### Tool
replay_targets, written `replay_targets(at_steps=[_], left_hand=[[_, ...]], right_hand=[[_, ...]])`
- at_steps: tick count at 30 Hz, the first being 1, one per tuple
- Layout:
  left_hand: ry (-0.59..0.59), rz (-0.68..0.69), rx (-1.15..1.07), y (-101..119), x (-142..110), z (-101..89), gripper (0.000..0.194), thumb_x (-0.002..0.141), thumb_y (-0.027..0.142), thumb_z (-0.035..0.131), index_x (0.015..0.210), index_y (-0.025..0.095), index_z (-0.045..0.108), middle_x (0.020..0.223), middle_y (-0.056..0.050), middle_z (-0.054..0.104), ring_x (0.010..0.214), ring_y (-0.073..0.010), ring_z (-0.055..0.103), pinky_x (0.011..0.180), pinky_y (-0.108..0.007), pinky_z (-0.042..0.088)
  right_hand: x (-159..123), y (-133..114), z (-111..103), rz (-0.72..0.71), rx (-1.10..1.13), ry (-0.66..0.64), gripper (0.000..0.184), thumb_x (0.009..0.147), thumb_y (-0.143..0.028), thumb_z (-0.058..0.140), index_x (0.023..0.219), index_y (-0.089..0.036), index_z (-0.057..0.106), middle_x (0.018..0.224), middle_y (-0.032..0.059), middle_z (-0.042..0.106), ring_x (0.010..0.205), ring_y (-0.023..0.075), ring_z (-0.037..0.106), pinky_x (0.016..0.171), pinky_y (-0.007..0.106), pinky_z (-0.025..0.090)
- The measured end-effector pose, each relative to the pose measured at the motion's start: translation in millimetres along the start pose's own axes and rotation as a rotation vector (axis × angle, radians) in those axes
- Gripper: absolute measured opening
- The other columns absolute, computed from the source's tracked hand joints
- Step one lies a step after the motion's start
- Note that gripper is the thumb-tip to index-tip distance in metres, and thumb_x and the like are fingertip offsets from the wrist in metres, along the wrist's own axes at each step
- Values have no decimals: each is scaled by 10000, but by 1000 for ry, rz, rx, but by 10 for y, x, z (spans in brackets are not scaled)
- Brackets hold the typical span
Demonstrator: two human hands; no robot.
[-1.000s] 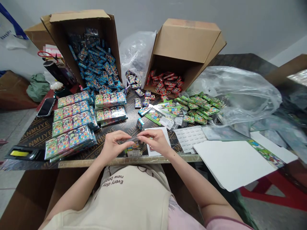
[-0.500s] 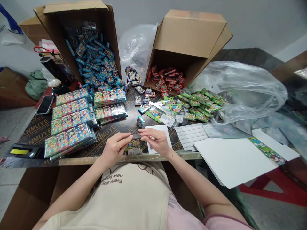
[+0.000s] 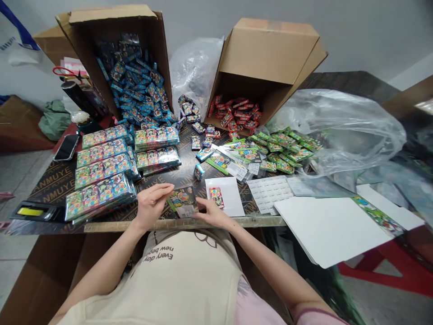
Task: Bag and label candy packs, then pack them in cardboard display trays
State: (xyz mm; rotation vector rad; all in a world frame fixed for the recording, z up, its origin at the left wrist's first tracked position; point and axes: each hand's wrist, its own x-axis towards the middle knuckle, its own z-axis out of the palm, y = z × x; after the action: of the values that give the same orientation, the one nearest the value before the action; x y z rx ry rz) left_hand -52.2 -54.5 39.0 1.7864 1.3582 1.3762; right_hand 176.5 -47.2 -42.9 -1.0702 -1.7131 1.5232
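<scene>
My left hand (image 3: 154,201) pinches the upper left corner of a printed plastic bag (image 3: 184,201), dark and see-through with green lettering. The fingers of my right hand (image 3: 214,213) are closed at the bag's right edge. The bag is tilted just above the table's front edge. Close to my right hand, a small red printed box (image 3: 217,197) lies on a white sheet (image 3: 233,198). Beyond the hands a small blue box (image 3: 199,172) stands by itself. More printed bags (image 3: 223,161) lie overlapped behind it.
Stacks of wrapped boxes (image 3: 101,192) sit at the left, near a phone (image 3: 66,147). Behind are a carton of blue boxes (image 3: 138,90), a carton of red boxes (image 3: 237,110) and a green pile (image 3: 287,146). A sticker sheet (image 3: 270,192) and white boards (image 3: 333,225) lie right.
My right hand has moved down to the bag's right edge, uncovering the red box on the white sheet. My left hand has shifted slightly left, and the bag now shows more fully.
</scene>
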Motion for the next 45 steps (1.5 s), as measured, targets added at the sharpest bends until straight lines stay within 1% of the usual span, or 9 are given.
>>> replay_targets(at_steps=[6, 10, 13, 16, 24, 32, 37, 40, 45], left_hand=[[322, -46, 194, -4, 70, -211, 118, 786, 249, 700, 879, 207, 761, 855, -22, 758, 741, -171, 694, 704, -296, 561], [274, -56, 475, -204, 15, -336, 147, 802, 301, 675, 832, 178, 751, 884, -72, 750, 822, -239, 698, 800, -386, 545], [247, -5, 540, -329, -59, -321, 143, 802, 298, 662, 829, 187, 748, 935, -100, 738, 917, -266, 680, 876, -419, 514], [130, -79, 389, -374, -85, -203, 143, 779, 317, 679, 835, 208, 752, 957, -99, 731, 935, -260, 665, 906, -424, 501], [-46, -547, -279, -379, 4, 244, 396, 616, 365, 822, 978, 223, 752, 1036, -90, 734, 986, -261, 655, 892, -363, 510], [-48, -818, -710, -283, 24, 489, 457, 486, 285, 892, 871, 118, 710, 691, -44, 723, 580, -140, 652, 594, -261, 554], [0, -876, -741, -253, 33, 444, 420, 455, 286, 907, 758, 107, 677, 638, -36, 705, 528, -128, 642, 552, -238, 549], [14, -947, -819, -256, 23, 441, 399, 494, 273, 898, 776, 106, 670, 656, -37, 712, 528, -123, 648, 553, -224, 550], [-90, -1176, -1001, -277, -37, 463, 147, 705, 182, 772, 770, 109, 662, 674, -40, 701, 560, -108, 650, 586, -215, 570]], right_hand=[[296, -79, -39, -25, 160, 327, 283, 734, -369, 724, 949, -198, 659, 725, -16, 643, 648, 138, 574, 635, 266, 458], [479, -271, -183, -178, -273, 275, 201, 823, -389, 640, 879, -206, 702, 899, 69, 673, 864, 223, 601, 805, 379, 471], [583, -276, -268, -259, -608, 440, 319, 785, -409, 694, 1045, -223, 697, 1211, 140, 597, 1169, 327, 493, 993, 503, 368], [714, -165, -363, -184, -644, 555, 512, 739, -384, 734, 1211, -217, 626, 1245, 149, 585, 1159, 339, 503, 998, 513, 363], [706, -199, -438, 62, 228, 353, 420, 716, -404, 708, 1064, -175, 658, 747, 2, 672, 591, 127, 573, 564, 254, 483], [446, -457, -220, 34, 324, 174, 574, 745, -363, 722, 1286, -241, 573, 821, -21, 665, 683, 118, 587, 602, 234, 501], [450, -381, -188, -7, 292, 315, 560, 734, -386, 735, 1258, -255, 590, 952, 13, 655, 740, 123, 593, 658, 255, 521], [465, -337, -170, -23, 291, 372, 518, 746, -430, 726, 1222, -259, 614, 1076, 49, 659, 868, 157, 619, 761, 294, 529], [440, -364, -151, -95, 353, 162, 562, 732, -507, 726, 1238, -294, 609, 1296, 52, 602, 1169, 236, 558, 934, 368, 487]])
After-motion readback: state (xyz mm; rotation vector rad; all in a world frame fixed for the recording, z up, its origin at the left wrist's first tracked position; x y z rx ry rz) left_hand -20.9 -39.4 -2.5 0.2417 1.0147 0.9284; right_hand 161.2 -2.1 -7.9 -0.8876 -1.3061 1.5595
